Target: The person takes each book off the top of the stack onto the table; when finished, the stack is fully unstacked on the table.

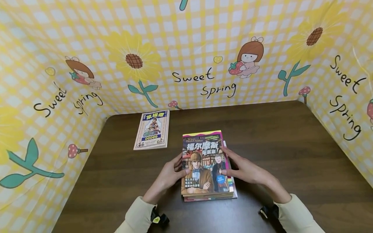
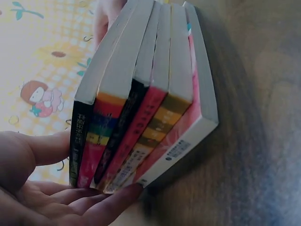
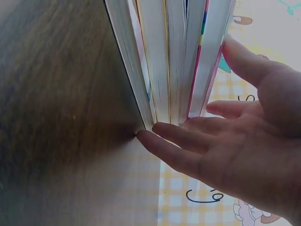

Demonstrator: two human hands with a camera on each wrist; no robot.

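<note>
A stack of several books (image 1: 201, 168) lies on the table, topped by a cover showing a detective in a cap. My left hand (image 1: 169, 174) touches its left side, thumb on the top cover near the edge. In the left wrist view, this hand's nearly straight fingers (image 2: 89, 202) lie along the coloured spines (image 2: 115, 127). On the other side my right hand (image 1: 250, 170) has its thumb at the cover's right edge. The right wrist view shows its extended fingers (image 3: 178, 136) against the page edges (image 3: 176, 70). The lowest book sticks out slightly.
A separate pale book (image 1: 152, 129) with a blue title band lies at the back left of the dark wooden table (image 1: 262, 129). Yellow checked cloth (image 1: 186, 42) with flowers and lettering hangs behind the table and at both sides.
</note>
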